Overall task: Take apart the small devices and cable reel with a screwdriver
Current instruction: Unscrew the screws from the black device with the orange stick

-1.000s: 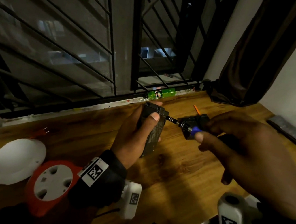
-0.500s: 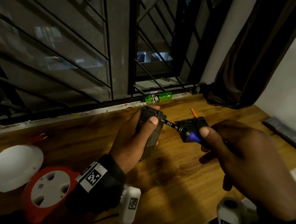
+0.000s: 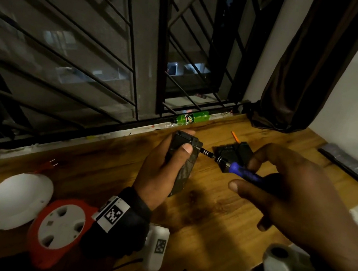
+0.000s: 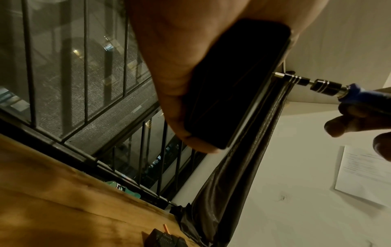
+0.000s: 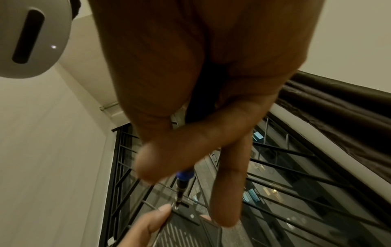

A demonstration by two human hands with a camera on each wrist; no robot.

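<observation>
While gripped, black device [image 3: 184, 166] above table [image 3: 207, 220], screwdriver [image 3: 227, 164] at its edge.

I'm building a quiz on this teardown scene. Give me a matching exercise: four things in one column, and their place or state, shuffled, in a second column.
Things:
1. screwdriver
2. black device
3. cable reel
4. green bottle

Places or states:
A. lying on its side at the window ledge
B. held upright off the table by the left hand
C. on the table near the left wrist, beside a white dome
D. held by the right hand, tip at the device's upper end

Pairs: 1-D, 2-B, 3-C, 4-A
</observation>
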